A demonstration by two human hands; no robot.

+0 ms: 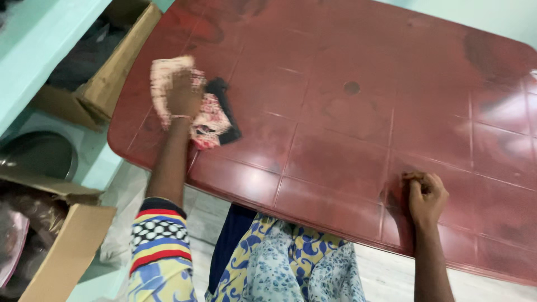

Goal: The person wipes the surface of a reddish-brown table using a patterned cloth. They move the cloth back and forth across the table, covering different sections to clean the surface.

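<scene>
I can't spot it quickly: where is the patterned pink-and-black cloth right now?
In the head view, the patterned pink-and-black cloth lies under the left hand on the left end of the dark red plastic table, near the cardboard box.

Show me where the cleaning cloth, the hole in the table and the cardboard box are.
patterned cloth [211, 120]: head view, on its crumpled lower part.
table hole [352, 87]: head view, on its dark centre.
cardboard box [120, 59]: head view, on its side flap.

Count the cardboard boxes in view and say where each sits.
2. One cardboard box lies upper left beside the red table; another cardboard box sits open at lower left. Others may be out of frame.
</scene>
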